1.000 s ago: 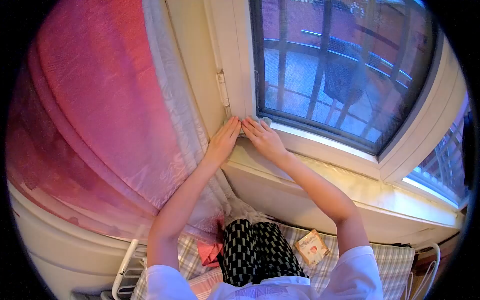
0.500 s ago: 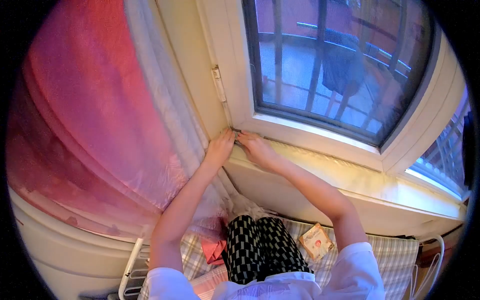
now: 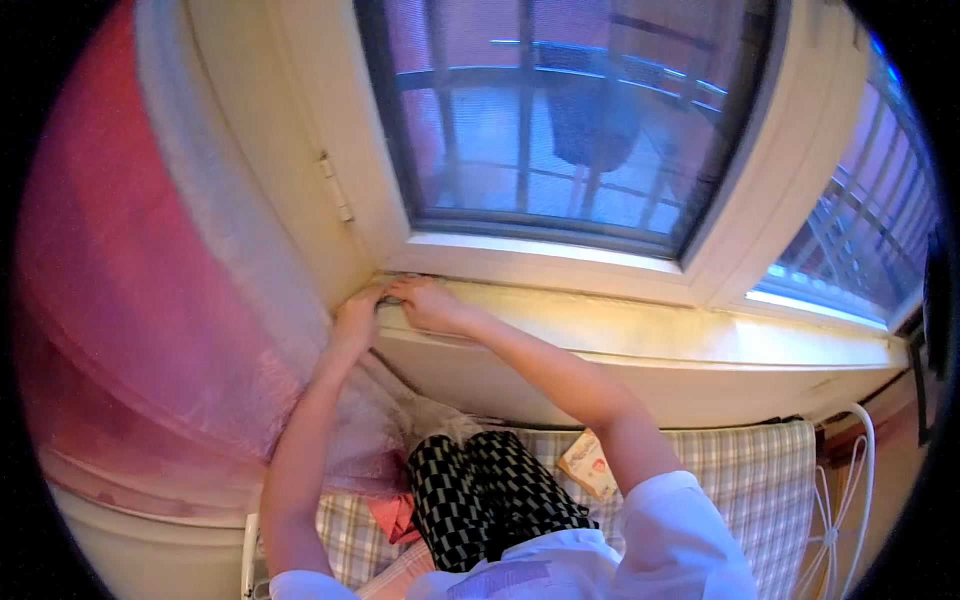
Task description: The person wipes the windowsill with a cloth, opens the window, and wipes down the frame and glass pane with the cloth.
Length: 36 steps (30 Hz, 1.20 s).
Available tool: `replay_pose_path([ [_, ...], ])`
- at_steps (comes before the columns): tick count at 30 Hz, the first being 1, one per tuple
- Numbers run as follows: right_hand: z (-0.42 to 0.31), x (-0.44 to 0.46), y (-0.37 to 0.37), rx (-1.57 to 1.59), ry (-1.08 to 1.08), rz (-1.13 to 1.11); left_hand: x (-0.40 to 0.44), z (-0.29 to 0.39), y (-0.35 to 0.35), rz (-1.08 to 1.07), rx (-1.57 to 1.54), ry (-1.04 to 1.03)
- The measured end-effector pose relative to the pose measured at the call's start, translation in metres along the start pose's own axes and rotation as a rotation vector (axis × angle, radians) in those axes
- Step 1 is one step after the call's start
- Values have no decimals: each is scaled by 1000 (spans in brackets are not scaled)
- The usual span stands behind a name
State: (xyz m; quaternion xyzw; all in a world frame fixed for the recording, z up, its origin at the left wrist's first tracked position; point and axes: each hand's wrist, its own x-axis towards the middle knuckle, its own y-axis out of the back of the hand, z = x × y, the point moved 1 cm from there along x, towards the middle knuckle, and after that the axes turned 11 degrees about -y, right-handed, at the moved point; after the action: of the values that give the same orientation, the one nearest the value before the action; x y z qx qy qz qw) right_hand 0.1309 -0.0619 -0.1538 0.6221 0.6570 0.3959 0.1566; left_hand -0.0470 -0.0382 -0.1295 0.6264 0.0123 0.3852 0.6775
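Note:
Both arms reach forward to the left corner of the pale window sill (image 3: pixel 570 325), just below the white window frame (image 3: pixel 540 250). My left hand (image 3: pixel 357 315) is at the very corner, its fingers bent and closed near the wall. Close beside it, my right hand (image 3: pixel 430 304) rests on the sill with curled fingers pointing left. A small greyish bit shows between the fingertips of the two hands; it is too small to name. A thin dark line runs along the foot of the frame by the right fingers. A metal hinge (image 3: pixel 336 187) is on the frame above.
A pink curtain (image 3: pixel 160 300) with a sheer white edge hangs at the left. Below the sill lies a checkered cloth (image 3: pixel 740 470) bearing a small printed box (image 3: pixel 588 465) and a red cloth (image 3: pixel 395 518). A white metal rack (image 3: pixel 866 470) stands at the right.
The view has turned right, so the window, curtain and arms appear further left. Both hands stay at the same sill corner, with only slight finger movement.

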Motion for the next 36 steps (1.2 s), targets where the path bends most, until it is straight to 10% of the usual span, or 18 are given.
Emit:
replay_pose_path([
  [13, -11, -42, 17, -84, 89, -82, -24, 25, 19, -145, -158, 156],
  [36, -9, -49, 39, -243, 30, 11, 14, 3, -7, -103, -155, -143],
])
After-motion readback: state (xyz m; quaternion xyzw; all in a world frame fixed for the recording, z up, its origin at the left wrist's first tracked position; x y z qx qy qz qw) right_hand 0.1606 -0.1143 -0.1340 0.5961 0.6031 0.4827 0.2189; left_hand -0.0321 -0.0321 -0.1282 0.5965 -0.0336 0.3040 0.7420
